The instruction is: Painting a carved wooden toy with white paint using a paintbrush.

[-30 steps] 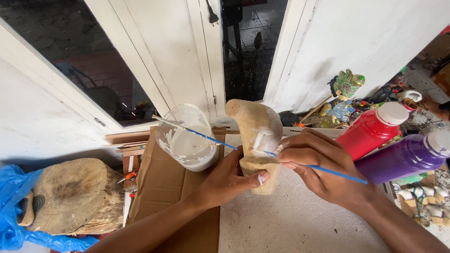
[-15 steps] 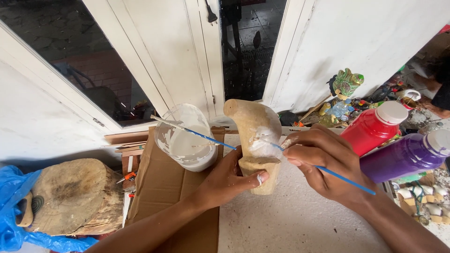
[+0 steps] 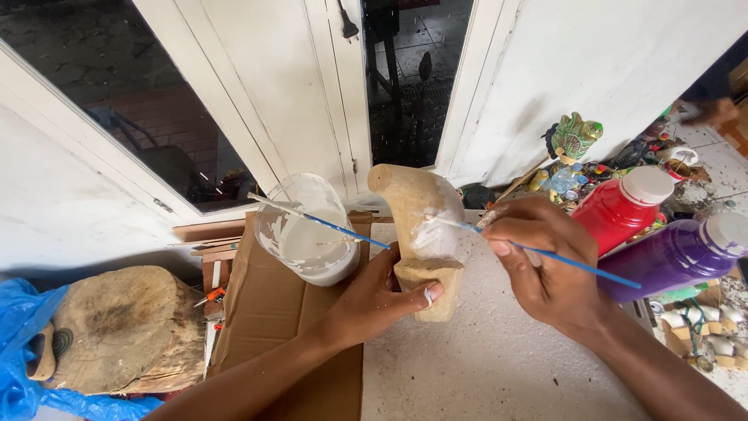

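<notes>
Lower now, right hand (image 3: 545, 265) brushes white across wooden carving (image 3: 417, 234)

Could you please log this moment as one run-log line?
left hand: steadies wooden carving | right hand: holds blue brush, tip on carving's white patch | paint cup beside

There is a single view, taken from a camera on the person's head. It looks steeply down and forward over both forearms, close to the left hand (image 3: 374, 300) and right hand (image 3: 545, 269). Low in the picture lies the speckled tabletop (image 3: 499, 374); at the top stand the white doors (image 3: 273, 86), so the view faces them.
</notes>
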